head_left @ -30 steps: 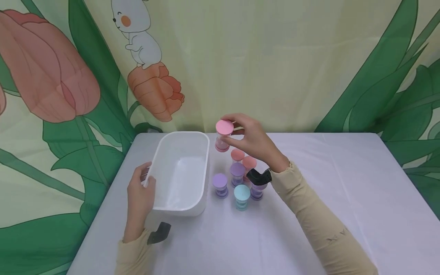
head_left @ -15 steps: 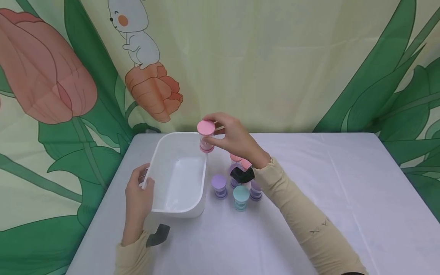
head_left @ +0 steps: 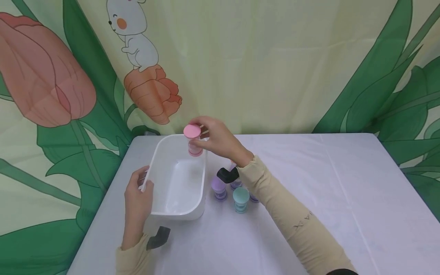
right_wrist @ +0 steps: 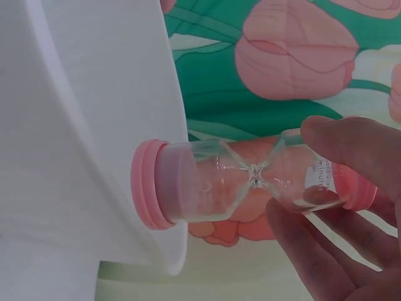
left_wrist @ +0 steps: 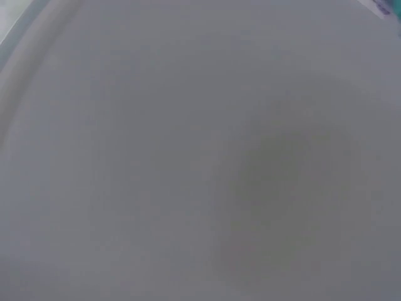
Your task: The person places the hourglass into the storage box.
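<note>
My right hand (head_left: 218,140) grips a pink-capped hourglass (head_left: 192,131) near its upper cap, over the far right part of a white plastic bin (head_left: 203,191). In the right wrist view the hourglass (right_wrist: 250,179) shows clear bulbs and pink sand at the end away from the thumb. With fingers and thumb around its left rim, my left hand (head_left: 138,194) holds the bin. Only the bin's pale wall (left_wrist: 156,157), blurred, fills most of the left wrist view. The part of the bin's inside that shows holds nothing.
Right of the bin stand a purple hourglass (head_left: 219,187) and a teal hourglass (head_left: 241,196). More purple and pink ones are partly hidden behind my right sleeve (head_left: 285,206). A printed curtain (head_left: 275,76) hangs behind the white-covered table (head_left: 337,183).
My right hand has carried the pink hourglass left, from above the table beside the bin to over the bin. My left hand keeps its hold on the rim.
</note>
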`<action>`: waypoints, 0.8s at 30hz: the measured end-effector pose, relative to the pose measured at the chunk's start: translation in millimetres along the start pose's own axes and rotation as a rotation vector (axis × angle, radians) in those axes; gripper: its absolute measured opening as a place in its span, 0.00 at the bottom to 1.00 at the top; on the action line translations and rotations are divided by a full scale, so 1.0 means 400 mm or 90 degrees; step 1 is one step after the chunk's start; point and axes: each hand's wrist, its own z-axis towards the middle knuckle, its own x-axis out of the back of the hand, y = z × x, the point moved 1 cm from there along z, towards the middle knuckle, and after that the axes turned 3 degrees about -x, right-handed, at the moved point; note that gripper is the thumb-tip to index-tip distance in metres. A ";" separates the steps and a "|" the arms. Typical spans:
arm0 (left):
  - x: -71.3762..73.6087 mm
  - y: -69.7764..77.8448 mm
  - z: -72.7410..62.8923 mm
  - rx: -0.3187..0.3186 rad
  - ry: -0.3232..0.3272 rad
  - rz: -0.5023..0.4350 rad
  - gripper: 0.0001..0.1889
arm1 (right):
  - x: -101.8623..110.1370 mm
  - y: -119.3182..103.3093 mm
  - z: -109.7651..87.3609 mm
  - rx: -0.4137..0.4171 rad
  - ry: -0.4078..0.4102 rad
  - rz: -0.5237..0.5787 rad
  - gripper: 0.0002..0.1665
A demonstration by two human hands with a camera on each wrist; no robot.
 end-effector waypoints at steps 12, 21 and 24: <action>0.005 0.004 -0.004 0.026 0.014 -0.014 0.25 | -0.046 0.000 0.046 -0.023 -0.031 -0.016 0.22; 0.001 0.005 0.002 0.033 0.017 -0.045 0.24 | -0.067 0.013 0.073 -0.040 -0.060 -0.049 0.18; 0.002 0.000 0.004 0.048 -0.005 -0.048 0.24 | -0.076 0.022 0.080 -0.049 -0.071 -0.077 0.18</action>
